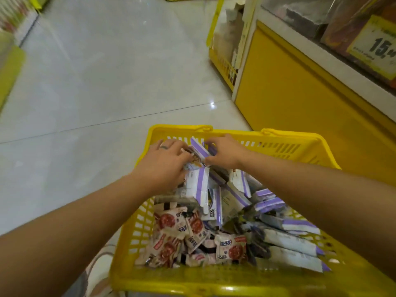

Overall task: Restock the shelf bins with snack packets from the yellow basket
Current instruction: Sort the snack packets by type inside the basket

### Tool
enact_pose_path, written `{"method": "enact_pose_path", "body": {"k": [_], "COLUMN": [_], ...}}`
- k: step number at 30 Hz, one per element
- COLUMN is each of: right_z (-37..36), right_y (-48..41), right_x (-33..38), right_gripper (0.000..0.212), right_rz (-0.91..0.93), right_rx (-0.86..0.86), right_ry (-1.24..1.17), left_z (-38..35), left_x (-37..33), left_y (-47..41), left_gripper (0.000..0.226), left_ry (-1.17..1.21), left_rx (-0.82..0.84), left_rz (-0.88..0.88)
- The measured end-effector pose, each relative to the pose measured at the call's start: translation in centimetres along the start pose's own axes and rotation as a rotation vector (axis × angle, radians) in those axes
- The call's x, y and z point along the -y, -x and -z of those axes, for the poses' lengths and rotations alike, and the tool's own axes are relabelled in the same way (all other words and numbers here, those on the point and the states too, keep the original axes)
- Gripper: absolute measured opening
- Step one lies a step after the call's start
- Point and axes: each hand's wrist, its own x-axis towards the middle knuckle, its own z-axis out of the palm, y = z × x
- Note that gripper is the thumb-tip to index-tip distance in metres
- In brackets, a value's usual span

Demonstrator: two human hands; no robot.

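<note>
We lose fingertips of left hand (165, 166), right hand (225, 152) among purple-striped packets (199, 183). Price tag (374, 47) cut by frame edge. Side shelves (15, 16) blurred.

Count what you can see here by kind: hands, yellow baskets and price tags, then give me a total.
Hands: 2, the left hand and right hand, both gripping purple-striped packets.
Yellow baskets plainly seen: 2, the near basket and the far basket by the shelf end.
Price tags: 1, the yellow price tag.
Total: 5.
</note>
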Motion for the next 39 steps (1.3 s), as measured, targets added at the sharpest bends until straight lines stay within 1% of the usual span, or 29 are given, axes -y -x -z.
{"method": "enact_pose_path", "body": {"k": [3,5,7,10,14,18,21,24,26,27,29,31,33,36,39], "right_z": [0.1,-0.4,-1.5,-3.0,-3.6,-4.7,-4.6,-5.0,-5.5,-5.7,-5.6,-5.1,-4.9,-5.4,-5.4], "right_y": [-0.4,0.0,0.3,-0.6,-1.2,-0.7,-1.5,-1.2,-0.3,-0.2,-0.3,-0.9,-1.2,-0.8,-0.1], "right_x": [0.7,0.5,0.6,1.2,0.8,0.9,1.5,2.2,2.4,2.4,2.4,2.4,2.5,2.5,2.0], "right_gripper": [0.059,0.063,0.070,0.071,0.058,0.067,0.059,0.044,0.042,0.045,0.051,0.051,0.041,0.024,0.022], "right_rz": [-0.049,-0.109,-0.191,-0.244,-0.254,-0.241,-0.291,-0.312,-0.284,-0.264,-0.237,-0.245,-0.247,-0.201,-0.181], "right_rx": [0.059,0.023,-0.033,-0.064,-0.138,-0.133,-0.164,-0.298,-0.373,-0.376,-0.327,-0.273,-0.289,-0.376,-0.435], "right_ry": [0.012,-0.085,-0.210,-0.288,-0.357,-0.414,-0.427,-0.432,-0.393,-0.359,-0.284,-0.265,-0.316,-0.358,-0.378], "left_z": [0.8,1.3,1.2,0.0,-1.1,-1.3,-1.5,-1.5,-1.5,-1.5,-1.5,-1.4,-1.4,-1.2,-1.0], "left_x": [1.0,1.5,2.2,2.6,2.9,3.0,2.9,3.0,3.0,3.0,3.0,3.0,2.9,2.8,2.8], "left_y": [0.0,0.1,0.4,1.1,1.4,1.1,1.0,1.1,1.2,1.2,1.1,1.0,1.1,1.3,1.6], "left_gripper": [0.050,0.052,0.054,0.053,0.045,0.039,0.039,0.039,0.039,0.039,0.039,0.038,0.038,0.037,0.037], "left_ry": [-0.069,-0.057,-0.019,0.066,0.099,0.102,0.079,0.074,0.066,0.063,0.058,0.056,0.062,0.056,0.038], "left_rx": [0.102,0.141,0.146,0.070,-0.056,-0.105,-0.109,-0.111,-0.112,-0.108,-0.101,-0.100,-0.095,-0.086,-0.069], "left_rz": [-0.076,-0.110,-0.125,-0.124,-0.130,-0.141,-0.142,-0.144,-0.145,-0.144,-0.142,-0.138,-0.131,-0.128,-0.133]}}
